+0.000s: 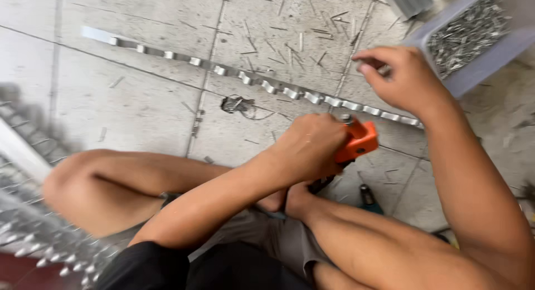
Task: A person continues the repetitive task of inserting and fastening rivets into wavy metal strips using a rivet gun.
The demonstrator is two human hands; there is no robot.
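Gripping the orange riveter (359, 140) over the stiff metal strip (262, 82) on the floor, the left hand (312, 148) is closed on its handle, best held there, while the right hand (398, 75) pinches something small, probably a light rivet, beside the rivet tray (473, 72).

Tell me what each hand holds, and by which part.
Left hand grips the orange riveting tool around its body, below the head. Right hand pinches something small by the grey tray; what, cannot be told.

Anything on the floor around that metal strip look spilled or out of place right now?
Yes. Loose rivets or pins lie scattered over the tiled floor behind the metal strip, outside the grey bin of rivets. A tangle of wire lies just in front of the strip. The strip itself looks unbroken.
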